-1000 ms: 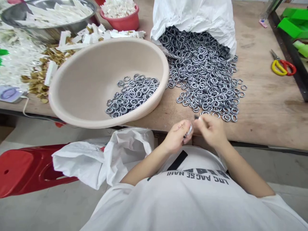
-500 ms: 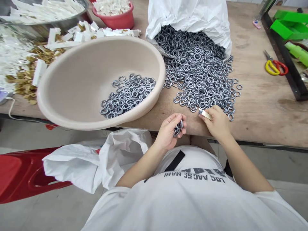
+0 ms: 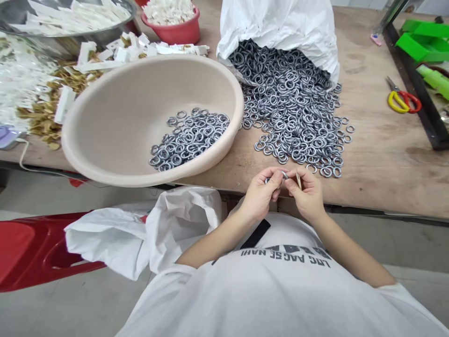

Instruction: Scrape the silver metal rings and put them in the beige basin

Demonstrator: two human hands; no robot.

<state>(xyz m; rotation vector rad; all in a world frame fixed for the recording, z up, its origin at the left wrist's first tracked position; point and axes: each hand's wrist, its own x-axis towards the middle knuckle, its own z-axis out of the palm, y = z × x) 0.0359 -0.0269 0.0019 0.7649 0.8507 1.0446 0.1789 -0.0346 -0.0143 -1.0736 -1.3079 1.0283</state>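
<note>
My left hand is closed on grey rings, with one pinched upright at its fingertips. Right beside it, my right hand has its fingertips at that same ring. A slim, pale, flat tool is gripped in my right hand, seen nearly edge-on; its exact kind cannot be made out. Just beyond my hands lies a big heap of similar grey rings, spilling from a white sack onto the table. On the left, a large beige basin tilts towards me, with many rings inside.
Scissors with yellow and red handles lie at the right, near a black metal frame and green bins. White and brown pieces crowd the left. A white bag hangs below the table edge by a red stool.
My hands have come together: the left moved right, and the right turned inwards with its tool. A ring now shows between their fingertips. The view has shifted slightly.
</note>
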